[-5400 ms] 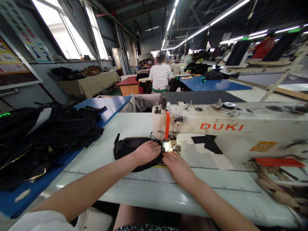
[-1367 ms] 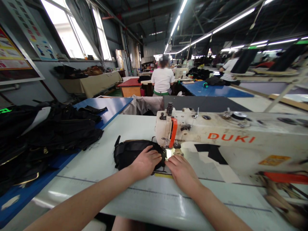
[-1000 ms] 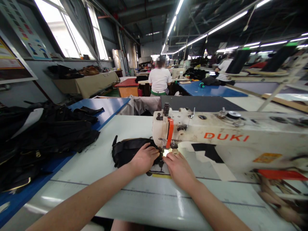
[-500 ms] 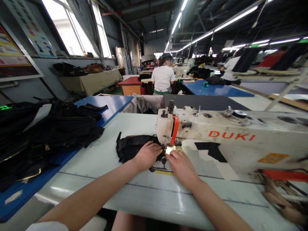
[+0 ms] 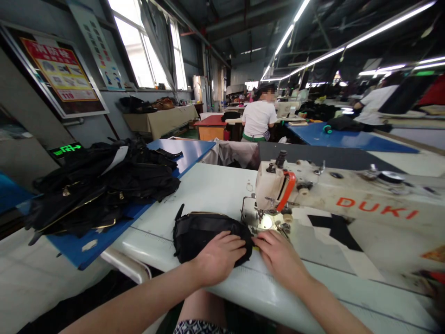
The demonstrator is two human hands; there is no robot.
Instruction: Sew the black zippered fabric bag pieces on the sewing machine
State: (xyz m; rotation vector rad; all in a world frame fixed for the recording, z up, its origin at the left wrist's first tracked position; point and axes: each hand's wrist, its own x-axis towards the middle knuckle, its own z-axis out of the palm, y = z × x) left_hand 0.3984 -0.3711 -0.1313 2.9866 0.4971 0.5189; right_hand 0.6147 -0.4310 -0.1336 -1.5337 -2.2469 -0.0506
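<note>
A black fabric pouch (image 5: pixel 205 228) with a gold-coloured zipper along its far edge lies on the pale sewing table. My left hand (image 5: pixel 222 255) is over the pouch's right half, fingers curled down and gripping the cloth. At the pouch's right end, my right hand (image 5: pixel 278 255) has its thumb and fingertips closed on the edge; the exact pinch is partly hidden. Just beyond both hands stands the sewing machine (image 5: pixel 274 185), its lit needle plate (image 5: pixel 252 213) uncovered and apart from the pouch.
To the left, a heap of black zippered pieces (image 5: pixel 104 185) covers part of a blue table (image 5: pixel 194 146). Black and white scraps (image 5: pixel 333 232) lie beneath the machine arm. A person in a white shirt (image 5: pixel 257 118) sits with their back to me farther off.
Both hands have drawn the pouch toward me, out from under the machine's needle area. My view has turned to the left.
</note>
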